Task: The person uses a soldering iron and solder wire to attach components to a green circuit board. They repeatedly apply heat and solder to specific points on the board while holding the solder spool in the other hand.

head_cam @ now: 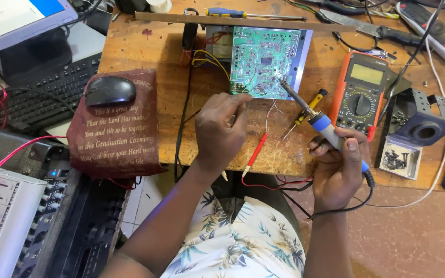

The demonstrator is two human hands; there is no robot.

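A green circuit board (266, 59) lies on the wooden workbench (140, 51), with yellow and red wires leading off its left side. My right hand (338, 167) grips a blue-handled soldering iron (319, 121) whose metal tip touches the board's lower edge. My left hand (220, 131) rests just below the board's bottom left corner, fingers pinched together on something thin that I cannot make out. A red test probe (256, 153) lies between my hands.
An orange multimeter (360, 95) sits right of the board, beside a small yellow screwdriver (311, 105). A black mouse (110, 90) on a maroon cloth, a keyboard (47, 95) and an audio mixer (6, 216) are at left. A knife, a remote and a screw tray lie right.
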